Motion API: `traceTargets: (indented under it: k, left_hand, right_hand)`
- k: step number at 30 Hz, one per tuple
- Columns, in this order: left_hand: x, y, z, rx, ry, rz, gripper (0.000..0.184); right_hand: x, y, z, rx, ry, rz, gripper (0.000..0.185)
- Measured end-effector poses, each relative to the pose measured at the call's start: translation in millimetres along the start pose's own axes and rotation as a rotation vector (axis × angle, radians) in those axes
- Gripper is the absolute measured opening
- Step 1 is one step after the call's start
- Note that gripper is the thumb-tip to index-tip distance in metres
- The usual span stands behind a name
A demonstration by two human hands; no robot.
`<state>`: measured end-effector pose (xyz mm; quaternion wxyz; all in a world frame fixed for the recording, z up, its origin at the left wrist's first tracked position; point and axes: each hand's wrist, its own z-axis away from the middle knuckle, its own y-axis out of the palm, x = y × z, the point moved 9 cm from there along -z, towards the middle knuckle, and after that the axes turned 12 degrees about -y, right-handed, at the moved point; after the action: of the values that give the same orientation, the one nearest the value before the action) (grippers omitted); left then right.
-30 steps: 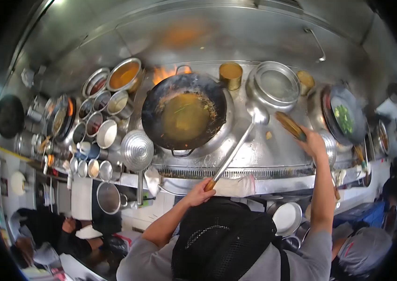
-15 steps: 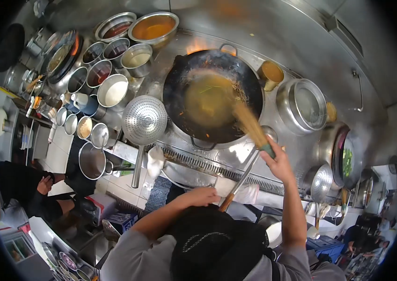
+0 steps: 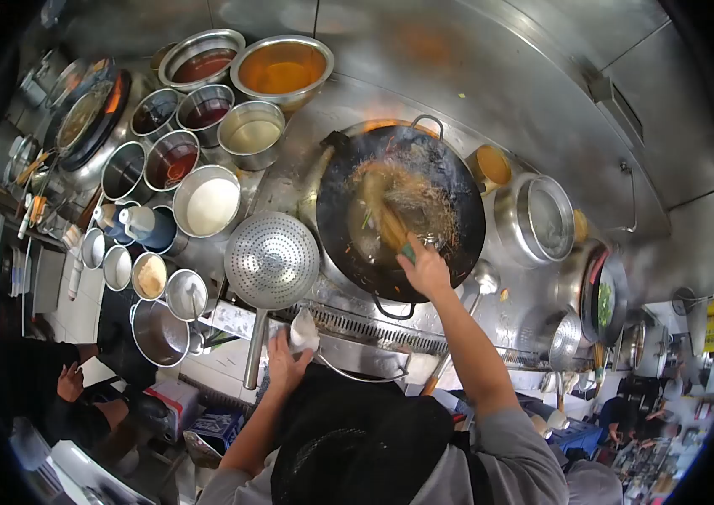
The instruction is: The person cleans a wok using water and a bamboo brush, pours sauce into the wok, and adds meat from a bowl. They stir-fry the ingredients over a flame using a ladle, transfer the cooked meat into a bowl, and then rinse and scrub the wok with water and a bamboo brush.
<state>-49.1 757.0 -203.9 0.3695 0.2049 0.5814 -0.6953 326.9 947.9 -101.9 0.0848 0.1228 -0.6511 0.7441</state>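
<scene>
My right hand [image 3: 426, 271] is closed around the green-banded end of a bamboo wok brush [image 3: 390, 227]. Its bristles reach down into the black wok [image 3: 344, 181], where murky liquid and brown bits swirl, blurred by motion. My left hand [image 3: 288, 364] is at the front edge of the stove, its fingers and thumb around the lower part of a crumpled white cloth [image 3: 303, 332]. Just beyond that hand a large perforated skimmer [image 3: 273, 259] lies with its handle toward me. A ladle [image 3: 485, 276] rests right of the wok, its handle partly hidden by my right arm.
Steel pots of sauces and liquids, among them a white one [image 3: 208, 200] and an orange one [image 3: 281, 69], crowd the left. Right of the wok stand a yellowish container [image 3: 490, 165] and a steel pot [image 3: 538, 217]. Flames show behind the wok. Another person's hand [image 3: 71, 383] is at far left.
My left hand has moved left to the white cloth. My right hand has carried the brush from the wok's right rim into its middle. The liquid looks lower, and the view has shifted.
</scene>
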Motion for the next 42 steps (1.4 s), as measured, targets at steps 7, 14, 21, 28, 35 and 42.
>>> traceTargets:
  k: [7, 14, 21, 28, 35, 42]
  left_hand:
    - [-3.6, 7.3, -27.1, 0.246, -0.05, 0.028, 0.067]
    - [-29.7, -0.7, -22.2, 0.43, -0.368, 0.952, 0.071]
    - [-91.4, -0.4, -28.3, 0.571, -0.45, 1.346, 0.069]
    - [-115.5, -13.3, -24.0, 0.553, -0.404, 1.355, 0.071]
    - [-93.2, 1.3, -1.2, 0.525, -0.563, 1.277, 0.065]
    - [-119.6, 3.6, 7.7, 0.668, -0.515, 1.349, 0.054]
  right_hand:
    - [-114.3, -68.7, 75.2, 0.191, 0.075, 0.337, 0.069]
    - [-52.4, -9.5, -76.4, -0.136, 0.081, 0.009, 0.064]
    - [28.8, 2.2, 15.1, 0.031, -0.156, -0.113, 0.066]
    - [-131.1, -84.7, 52.3, 0.146, -0.021, 0.464, 0.067]
    - [-27.2, 0.0, -73.6, -0.113, 0.105, -0.124, 0.069]
    - [58.0, 12.1, 23.7, 0.136, -0.201, -0.462, 0.068]
